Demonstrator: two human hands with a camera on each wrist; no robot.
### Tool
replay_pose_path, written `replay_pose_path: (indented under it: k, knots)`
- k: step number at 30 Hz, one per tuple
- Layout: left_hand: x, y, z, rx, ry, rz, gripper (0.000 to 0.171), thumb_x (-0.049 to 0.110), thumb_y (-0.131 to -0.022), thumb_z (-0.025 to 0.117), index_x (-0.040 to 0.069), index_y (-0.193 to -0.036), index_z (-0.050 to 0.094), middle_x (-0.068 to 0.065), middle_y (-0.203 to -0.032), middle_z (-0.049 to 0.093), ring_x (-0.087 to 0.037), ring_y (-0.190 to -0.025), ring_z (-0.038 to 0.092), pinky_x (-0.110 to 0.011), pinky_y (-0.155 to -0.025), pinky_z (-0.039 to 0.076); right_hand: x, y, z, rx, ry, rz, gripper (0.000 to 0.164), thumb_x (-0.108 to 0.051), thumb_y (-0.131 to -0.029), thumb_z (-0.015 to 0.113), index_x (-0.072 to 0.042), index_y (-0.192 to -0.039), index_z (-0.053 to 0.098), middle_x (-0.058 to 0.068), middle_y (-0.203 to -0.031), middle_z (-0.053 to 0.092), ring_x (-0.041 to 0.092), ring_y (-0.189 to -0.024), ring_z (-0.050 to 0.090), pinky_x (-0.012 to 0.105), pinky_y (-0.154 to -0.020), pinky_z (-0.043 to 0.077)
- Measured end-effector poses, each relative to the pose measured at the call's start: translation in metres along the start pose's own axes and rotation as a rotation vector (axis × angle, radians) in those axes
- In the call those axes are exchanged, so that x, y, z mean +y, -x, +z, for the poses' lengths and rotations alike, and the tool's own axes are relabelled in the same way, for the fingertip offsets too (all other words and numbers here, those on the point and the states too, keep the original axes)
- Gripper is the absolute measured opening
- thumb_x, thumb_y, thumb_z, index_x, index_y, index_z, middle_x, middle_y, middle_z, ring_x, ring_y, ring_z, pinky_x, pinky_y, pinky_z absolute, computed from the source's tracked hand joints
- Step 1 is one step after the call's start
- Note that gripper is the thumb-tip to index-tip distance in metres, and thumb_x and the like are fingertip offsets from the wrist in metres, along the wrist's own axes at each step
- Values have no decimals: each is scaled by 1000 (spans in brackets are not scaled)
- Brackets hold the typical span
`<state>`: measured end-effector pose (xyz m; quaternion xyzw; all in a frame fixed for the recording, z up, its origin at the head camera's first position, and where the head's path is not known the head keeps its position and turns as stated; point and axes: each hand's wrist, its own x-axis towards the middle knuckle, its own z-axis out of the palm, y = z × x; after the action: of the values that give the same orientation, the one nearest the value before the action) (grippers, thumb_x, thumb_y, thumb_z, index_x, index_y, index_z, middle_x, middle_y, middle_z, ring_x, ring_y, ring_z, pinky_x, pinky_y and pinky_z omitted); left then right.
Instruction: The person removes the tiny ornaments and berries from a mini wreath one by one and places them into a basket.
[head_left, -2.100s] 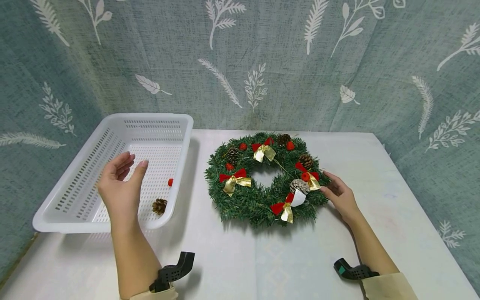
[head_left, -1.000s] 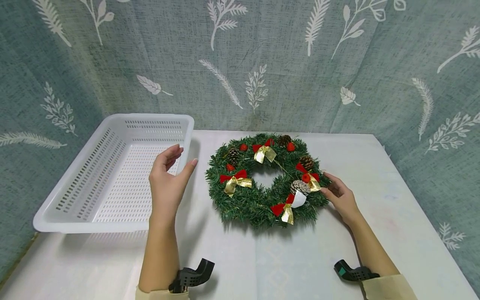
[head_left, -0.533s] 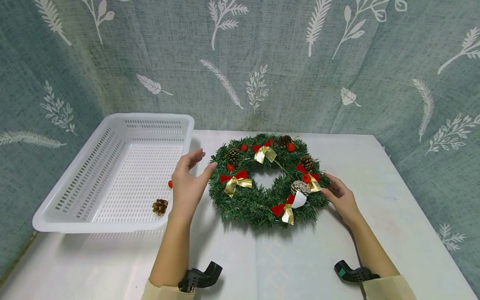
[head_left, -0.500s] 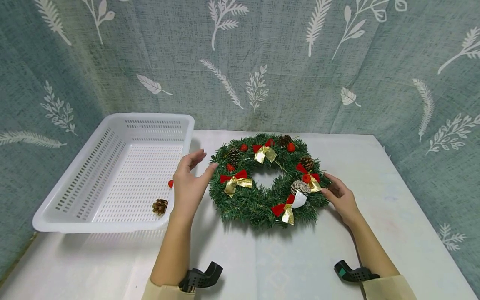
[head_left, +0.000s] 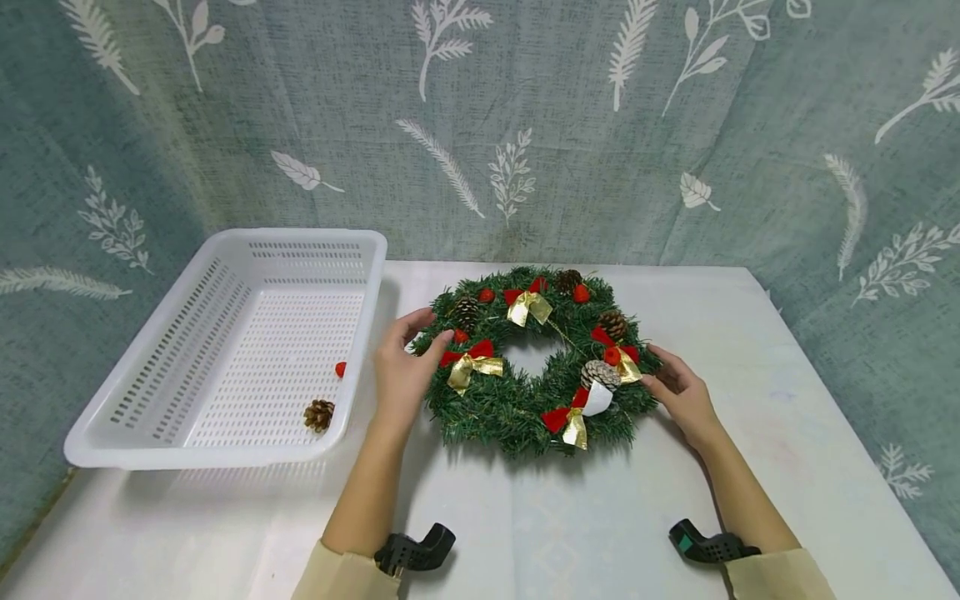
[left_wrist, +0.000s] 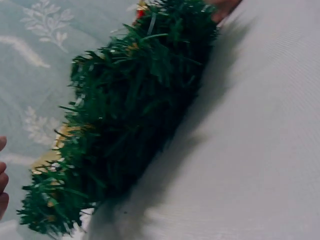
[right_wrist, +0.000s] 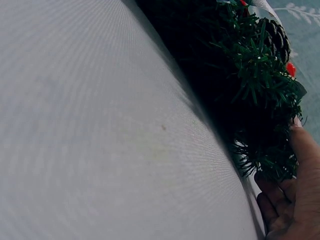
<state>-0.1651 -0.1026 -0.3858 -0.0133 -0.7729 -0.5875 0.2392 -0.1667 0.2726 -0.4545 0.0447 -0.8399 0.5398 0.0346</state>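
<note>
A green Christmas wreath [head_left: 510,408] lies on the white table, trimmed with red-and-gold bows, pine cones and red berries. At its right edge my right hand [head_left: 686,400] grips it, thumb on top and fingers curled underneath; the right wrist view shows that hand [right_wrist: 295,195] against the needles. My left hand [head_left: 408,367] is at the wreath's left edge, thumb and fingers apart in a loose curve, overlapping the needles in the head view. Only its fingertips [left_wrist: 2,182] show at the border of the left wrist view, beside the wreath [left_wrist: 130,110].
A white perforated plastic basket [head_left: 225,457] stands on the left of the table [head_left: 750,358], with a pine cone [head_left: 318,414] and a red berry [head_left: 341,369] in it. A teal leaf-patterned cloth [head_left: 337,125] hangs behind and along the sides.
My left hand has moved from above the basket rightward to the wreath's left edge. The right hand keeps its hold, and the wreath has stayed in place.
</note>
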Motion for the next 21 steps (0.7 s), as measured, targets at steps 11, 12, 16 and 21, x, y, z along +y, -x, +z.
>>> replay_pose_path:
  k: [11,12,16,21]
  knots:
    - [-15,4,12,-96,-45,-76,41,18,-85,71,0,-120,60,-14,-115,63,-28,-110,55,-42,-98,43,0,0,1,2,-10,5,55,-14,-93,60,-4,-143,39,-9,-103,53,-5,-94,51,8,-77,43]
    - [-16,4,13,-106,-52,-79,41,18,-86,71,-1,-120,60,-14,-115,63,-28,-110,55,-42,-98,43,0,0,1,3,-12,2,55,-13,-93,60,-3,-143,39,-10,-101,53,-4,-93,51,9,-76,44]
    - [-22,3,17,-127,-83,-76,38,20,-87,69,0,-119,61,-13,-114,63,-27,-109,56,-42,-96,44,-1,1,2,9,-22,-3,54,-11,-93,60,-2,-142,40,-12,-95,53,-2,-90,51,10,-74,45]
    - [-28,3,20,-113,-142,-26,34,19,-87,69,2,-115,65,-13,-110,66,-28,-105,58,-45,-95,43,0,-1,1,10,-27,-4,53,-11,-93,60,-2,-141,40,-12,-94,53,-2,-89,51,10,-74,45]
